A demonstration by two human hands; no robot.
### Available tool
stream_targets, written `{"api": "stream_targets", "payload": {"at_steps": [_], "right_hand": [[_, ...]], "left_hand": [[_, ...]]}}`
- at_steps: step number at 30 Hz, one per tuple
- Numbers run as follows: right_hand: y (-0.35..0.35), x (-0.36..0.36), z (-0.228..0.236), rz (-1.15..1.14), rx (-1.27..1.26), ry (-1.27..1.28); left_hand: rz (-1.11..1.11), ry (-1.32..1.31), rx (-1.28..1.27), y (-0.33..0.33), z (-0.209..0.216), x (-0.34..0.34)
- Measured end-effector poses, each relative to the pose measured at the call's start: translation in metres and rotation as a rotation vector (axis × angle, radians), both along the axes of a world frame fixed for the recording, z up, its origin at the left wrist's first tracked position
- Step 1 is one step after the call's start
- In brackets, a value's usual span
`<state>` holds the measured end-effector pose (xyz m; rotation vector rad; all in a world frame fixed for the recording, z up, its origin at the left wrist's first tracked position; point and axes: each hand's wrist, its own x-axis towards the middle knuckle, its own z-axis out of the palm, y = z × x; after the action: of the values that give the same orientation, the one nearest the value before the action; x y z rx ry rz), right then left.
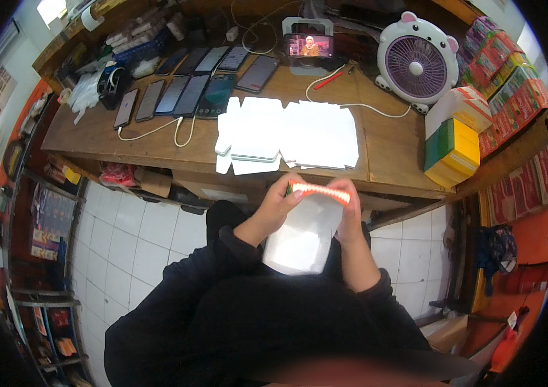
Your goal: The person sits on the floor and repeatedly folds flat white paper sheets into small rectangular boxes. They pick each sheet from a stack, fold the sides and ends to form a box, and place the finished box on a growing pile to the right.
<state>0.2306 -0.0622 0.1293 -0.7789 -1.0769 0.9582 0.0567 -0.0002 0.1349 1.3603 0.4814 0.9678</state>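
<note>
Just in front of the desk's near edge, I hold a partly folded cardboard box (296, 245) over my lap. Its white inside faces me, and a bent orange-red edge shows at the top. My left hand (275, 208) is closed on its upper left, thumb on the near side. On the upper right my right hand (349, 218) grips it, with some fingers hidden behind the card. Beyond my hands, a pile of flat white box blanks (320, 134) lies on the desk (390, 155), tabs sticking out.
Several phones (190, 95) lie at the back left, some with white cables. A lit phone (310, 46) stands at the back. A bear-shaped fan (418, 64) stands back right, beside yellow-green boxes (462, 151) and colourful packets (512, 103). Shelves (41, 226) flank the tiled floor.
</note>
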Motion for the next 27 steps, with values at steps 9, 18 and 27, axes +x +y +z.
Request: {"api": "stream_targets", "payload": {"at_steps": [9,18,27], "right_hand": [[0.022,-0.016,0.053,-0.15,-0.294,-0.07],[0.005,-0.013,0.055,-0.073,-0.364,-0.443],[0.009,-0.029,0.044,-0.224,-0.202,-0.243]], "left_hand": [[0.136,0.27,0.128,0.025,0.064,0.002],[0.343,0.044,0.043,0.025,0.06,0.0],[0.395,0.195,0.055,0.025,0.044,0.001]]}}
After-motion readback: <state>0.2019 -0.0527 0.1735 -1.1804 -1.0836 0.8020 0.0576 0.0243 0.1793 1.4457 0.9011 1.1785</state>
